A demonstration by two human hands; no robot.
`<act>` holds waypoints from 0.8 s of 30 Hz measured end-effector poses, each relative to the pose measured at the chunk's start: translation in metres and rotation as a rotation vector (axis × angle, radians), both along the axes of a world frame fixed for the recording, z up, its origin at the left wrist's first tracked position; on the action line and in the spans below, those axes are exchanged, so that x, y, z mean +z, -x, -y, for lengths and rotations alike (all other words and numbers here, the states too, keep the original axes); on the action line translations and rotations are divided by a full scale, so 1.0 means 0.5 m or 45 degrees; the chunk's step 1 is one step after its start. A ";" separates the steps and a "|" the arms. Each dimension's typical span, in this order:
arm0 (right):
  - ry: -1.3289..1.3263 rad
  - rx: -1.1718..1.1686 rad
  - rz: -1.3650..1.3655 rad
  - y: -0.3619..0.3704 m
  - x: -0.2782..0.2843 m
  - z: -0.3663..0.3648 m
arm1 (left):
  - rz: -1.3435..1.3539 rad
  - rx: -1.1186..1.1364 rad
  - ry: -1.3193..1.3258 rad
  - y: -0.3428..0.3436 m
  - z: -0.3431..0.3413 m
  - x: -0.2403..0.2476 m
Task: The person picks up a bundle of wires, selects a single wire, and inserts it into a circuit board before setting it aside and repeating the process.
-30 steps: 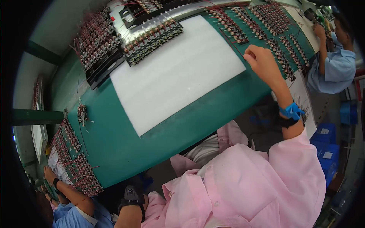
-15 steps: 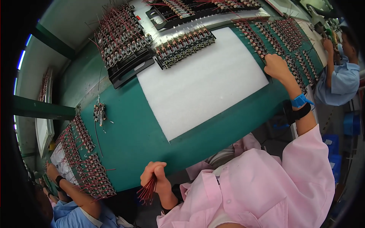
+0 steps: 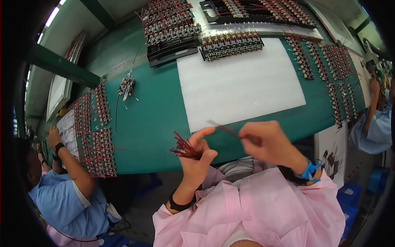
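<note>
A bundle of dark red wires [image 3: 184,149] sticks out of my left hand [image 3: 196,161], whose fingers are wrapped round it in front of the bench's near edge. The index finger and thumb of that hand stand apart from the bundle. Just to the right, my right hand [image 3: 269,143] pinches a single dark red wire [image 3: 224,129], blurred by motion, which points left toward the left hand. Beyond both hands a white foam sheet [image 3: 242,86] lies on the green bench. A row of small circuit boards [image 3: 231,46] stands along the sheet's far edge.
Wired boards [image 3: 170,24] fill a black tray [image 3: 173,51] at the back left. More board rows [image 3: 299,57] lie at the right, others [image 3: 98,150] at the left. One loose board [image 3: 126,87] sits left of the sheet. Co-workers in blue [image 3: 70,201] flank the bench.
My right hand has come from the board rows at the right to near my left hand, with a wire now in its fingers. The left hand has risen and turned, still holding the bundle. The view has shifted.
</note>
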State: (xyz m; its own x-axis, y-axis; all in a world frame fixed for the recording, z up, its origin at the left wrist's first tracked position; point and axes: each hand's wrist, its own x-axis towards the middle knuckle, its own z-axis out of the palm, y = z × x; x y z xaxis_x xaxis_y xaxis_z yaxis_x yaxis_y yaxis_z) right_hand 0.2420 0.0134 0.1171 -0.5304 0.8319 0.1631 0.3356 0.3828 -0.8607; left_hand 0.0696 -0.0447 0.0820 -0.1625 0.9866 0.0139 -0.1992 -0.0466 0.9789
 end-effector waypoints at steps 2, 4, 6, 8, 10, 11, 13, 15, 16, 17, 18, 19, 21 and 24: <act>0.007 0.167 -0.100 0.039 -0.010 0.031 | 0.020 -0.070 0.013 -0.023 0.006 0.014; 0.001 0.255 -0.165 0.064 -0.020 0.056 | -0.207 0.041 -0.156 -0.018 0.019 0.016; -0.005 0.220 -0.206 0.062 -0.022 0.078 | -0.325 0.124 -0.232 -0.015 0.026 0.023; -0.005 0.226 -0.237 0.045 -0.023 0.091 | -0.664 0.444 -0.563 0.006 0.025 0.039; -0.040 0.191 -0.231 0.002 -0.028 0.088 | -0.389 0.581 -0.515 0.009 0.015 0.077; -0.055 0.175 -0.230 -0.016 -0.029 0.089 | -0.405 0.600 -0.511 0.031 0.015 0.081; -0.021 0.198 -0.203 -0.048 -0.026 0.094 | -0.264 0.616 -0.522 0.085 0.020 0.078; 0.041 0.195 -0.124 -0.080 -0.026 0.095 | -0.279 0.647 -0.468 0.100 0.009 0.061; 0.041 0.214 -0.129 -0.093 -0.027 0.095 | -0.286 0.665 -0.421 0.103 0.004 0.050; 0.061 0.208 -0.113 -0.104 -0.028 0.095 | -0.292 0.685 -0.374 0.104 0.001 0.037; 0.082 0.210 -0.098 -0.107 -0.030 0.097 | -0.304 0.711 -0.373 0.108 0.003 0.009; 0.103 0.203 -0.085 -0.110 -0.032 0.098 | -0.352 0.713 -0.281 0.107 0.001 -0.023; 0.094 0.211 -0.090 -0.116 -0.039 0.098 | -0.404 0.724 -0.188 0.109 0.001 -0.034; 0.075 0.199 -0.086 -0.120 -0.041 0.097 | -0.354 0.669 -0.205 0.111 0.001 -0.012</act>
State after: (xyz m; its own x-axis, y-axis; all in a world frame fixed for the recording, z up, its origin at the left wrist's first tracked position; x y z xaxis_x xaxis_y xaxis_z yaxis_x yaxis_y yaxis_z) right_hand 0.3021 -0.0350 0.0964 -0.6433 0.7495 0.1562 0.2167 0.3740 -0.9018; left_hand 0.0140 -0.0452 0.0758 -0.5951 0.7578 0.2676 0.1524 -0.2206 0.9634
